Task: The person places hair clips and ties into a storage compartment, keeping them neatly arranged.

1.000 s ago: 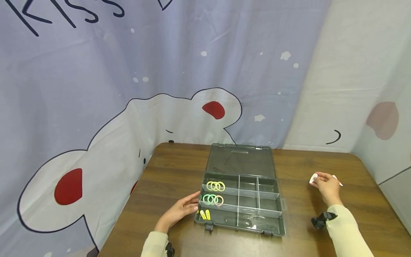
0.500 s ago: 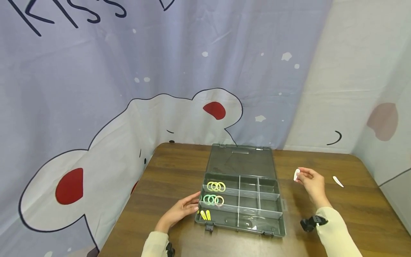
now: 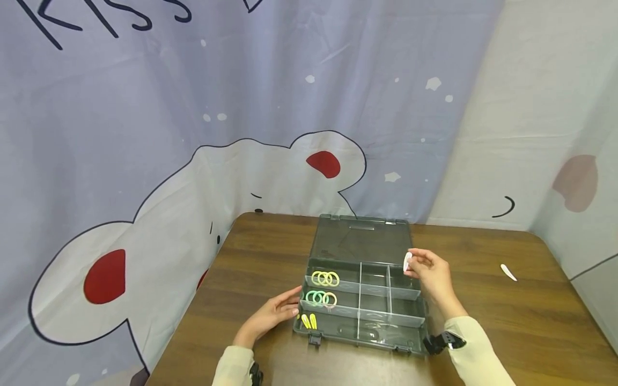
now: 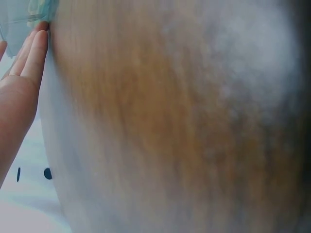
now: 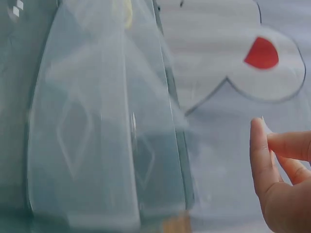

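A white hair clip (image 3: 407,261) is pinched between the thumb and fingers of my right hand (image 3: 432,273), held over the back right corner of a grey see-through divider box (image 3: 338,335). From the right wrist, only a thin edge of the clip shows at the fingertips (image 5: 257,124). My left hand (image 3: 270,316) rests against the box's left side with its fingers extended; in the left wrist view those fingers (image 4: 35,53) reach to the box wall. Inside the box's left compartments lie yellow hair ties (image 3: 325,278), green and pale ones (image 3: 321,298), and two yellow hair clips (image 3: 309,321).
The box's lid (image 3: 362,241) lies open toward the back of the wooden table (image 3: 270,241). Another white hair clip (image 3: 508,272) lies on the table at the far right. A printed curtain (image 3: 241,96) hangs behind the table. Thin upright dividers (image 3: 359,300) split the box.
My right hand has moved left with the white hair clip, from the table's right side to above the box. The other white clip stays put, and my left hand stays at the box.
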Demonstrator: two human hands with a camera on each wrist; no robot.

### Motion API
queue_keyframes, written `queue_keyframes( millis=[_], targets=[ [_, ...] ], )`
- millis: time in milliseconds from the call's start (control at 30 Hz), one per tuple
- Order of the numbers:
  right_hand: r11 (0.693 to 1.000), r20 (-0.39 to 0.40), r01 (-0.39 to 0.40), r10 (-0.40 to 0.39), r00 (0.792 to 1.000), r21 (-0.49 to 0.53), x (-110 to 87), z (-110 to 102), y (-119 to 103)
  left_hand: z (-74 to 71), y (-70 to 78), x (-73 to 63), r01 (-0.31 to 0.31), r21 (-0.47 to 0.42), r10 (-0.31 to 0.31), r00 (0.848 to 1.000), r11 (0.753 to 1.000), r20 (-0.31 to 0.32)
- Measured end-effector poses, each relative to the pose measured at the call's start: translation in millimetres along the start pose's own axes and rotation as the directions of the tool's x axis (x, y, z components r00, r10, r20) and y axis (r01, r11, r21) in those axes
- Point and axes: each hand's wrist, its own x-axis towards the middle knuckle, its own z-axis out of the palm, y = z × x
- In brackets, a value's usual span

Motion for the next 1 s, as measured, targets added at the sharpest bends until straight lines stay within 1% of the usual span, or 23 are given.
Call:
queue_keyframes(
  millis=[167, 300, 433, 467, 533, 667, 833, 1000],
  targets=[
    [0.999, 0.105, -0.033, 0.036, 0.994, -0.027, -13.0, 28.8, -1.7, -0.9, -0.8, -0.8, 0.007, -0.005, -0.007, 1.000, 1.000, 0.000],
    [0.996, 0.171, -0.060, 0.071, 0.983, -0.065, -24.4, 53.7, 0.4, -2.1, -3.3, -0.2, 0.010, -0.005, -0.010, 1.000, 1.000, -0.001],
    [0.995, 0.236, -0.063, 0.080, 0.968, -0.079, -36.0, 77.7, 3.5, -2.0, -3.2, 1.3, 0.004, 0.001, -0.004, 1.000, 1.000, 0.002],
    [0.995, 0.253, -0.057, 0.075, 0.965, -0.078, -38.8, 83.3, 4.4, -1.9, -3.2, 1.9, 0.002, 0.003, -0.002, 1.000, 1.000, 0.002],
    [0.997, 0.298, -0.028, 0.046, 0.953, -0.067, -43.6, 92.8, 7.1, -1.8, -2.5, 2.7, 0.002, 0.007, -0.002, 1.000, 1.000, 0.004],
    [0.997, 0.363, 0.035, -0.005, 0.932, -0.075, -52.2, 108.3, 14.4, -1.8, -1.9, 3.9, 0.004, 0.012, -0.004, 1.000, 1.000, 0.001],
    [0.994, 0.400, 0.080, -0.043, 0.916, -0.075, -64.6, 125.5, 23.2, -1.3, -0.7, 3.7, -0.010, 0.010, 0.010, 1.000, 1.000, -0.002],
    [0.987, 0.412, 0.109, -0.050, 0.910, -0.122, -77.3, 139.3, 33.4, 1.0, -1.2, 2.7, -0.002, -0.007, 0.002, 1.000, 1.000, -0.013]
  ],
)
